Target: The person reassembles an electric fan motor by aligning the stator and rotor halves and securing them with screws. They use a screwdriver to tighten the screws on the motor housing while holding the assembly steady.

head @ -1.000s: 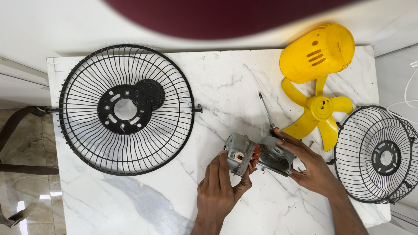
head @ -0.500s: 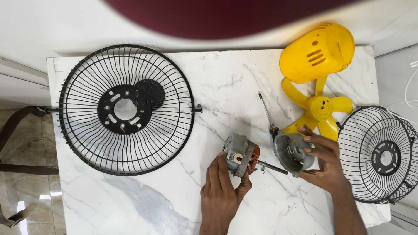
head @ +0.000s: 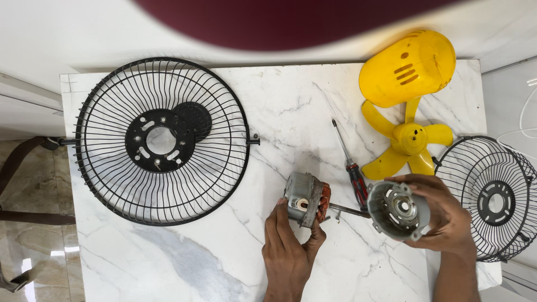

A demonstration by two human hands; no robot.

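Fan parts lie spread on a marble tabletop (head: 268,100). The left hand (head: 288,249) grips the motor body (head: 306,198); the right hand (head: 442,215) grasps its grey end cap (head: 398,211), already pulled off the shaft. Yellow blade (head: 408,142), cover (head: 408,67), grills (head: 162,140) and screwdriver (head: 349,165) lie apart.

On the table (head: 184,268), the large fan guard (head: 162,141) is lying at the left, with a small round cap (head: 193,119) resting on it just right of its hub. At the front centre, the left hand (head: 288,246) is holding the motor core (head: 306,199), its shaft (head: 348,211) pointing right toward the motor end cover (head: 398,210), which the right hand (head: 444,215) is gripping. A screwdriver (head: 349,166) is lying between and just behind them. Behind the right hand, the fan blade (head: 407,140) is sitting, with the rear motor housing (head: 408,68) farther back, touching it. The second fan guard (head: 495,198) is overhanging the table's right edge.
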